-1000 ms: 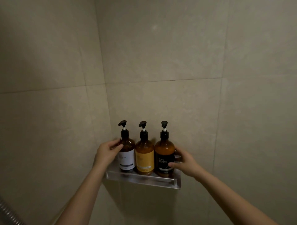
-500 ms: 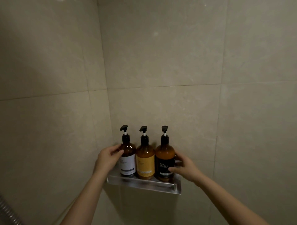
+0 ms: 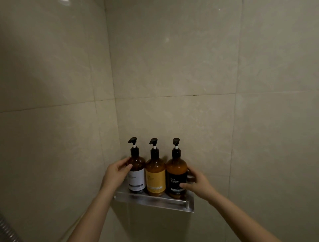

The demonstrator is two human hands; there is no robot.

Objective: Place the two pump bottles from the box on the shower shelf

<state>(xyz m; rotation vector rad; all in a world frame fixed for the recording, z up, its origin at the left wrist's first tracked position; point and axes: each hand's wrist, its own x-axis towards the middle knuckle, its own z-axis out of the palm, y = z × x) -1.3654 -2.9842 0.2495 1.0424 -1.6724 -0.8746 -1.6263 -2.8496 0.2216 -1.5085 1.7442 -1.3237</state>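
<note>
Dim, warm light fills a tiled shower corner, brightest on the upper left wall, where a small glare spot (image 3: pixel 64 2) sits at the top edge. The lower left falls into shadow. Three amber pump bottles (image 3: pixel 155 170) show faint highlights and cast soft shadows on the tiles behind. Grout lines bow with wide-angle distortion; detail is soft throughout.

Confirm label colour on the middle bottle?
Yellow label on the middle bottle, over an amber body with a black pump; seen in the head view, the only one.
</note>
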